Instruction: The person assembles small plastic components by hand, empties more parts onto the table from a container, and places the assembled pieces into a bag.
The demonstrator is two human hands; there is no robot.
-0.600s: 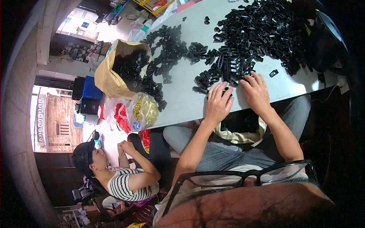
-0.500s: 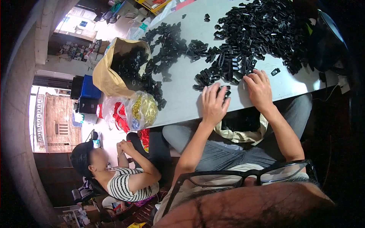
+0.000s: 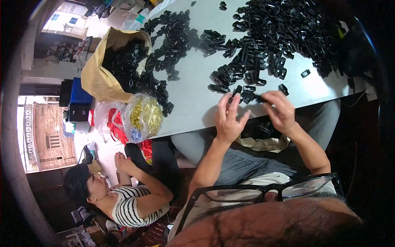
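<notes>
Head view: I read this as the joining step, two small black plastic clips brought together above the table edge point(image 3: 193, 123). Left hand point(image 3: 228, 119) lifted, fingers half spread, pinching a black clip point(image 3: 237, 91) at its 12 o'clock. Right hand point(image 3: 281, 110) pinches another clip point(image 3: 259, 99) at its 10 o'clock. Next move calls for lining up the ends, I judge. Against 0.5 s ago: both hands were flat on the clip pile point(image 3: 284, 33); now raised, closer together.

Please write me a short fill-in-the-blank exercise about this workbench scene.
1. The small plastic parts heaped on the white table are ____ in colour.
2. More of them spill from a ____ paper bag.
3. The left hand and right hand work at the table's ____ edge.

Missing words: black; brown; near
</notes>
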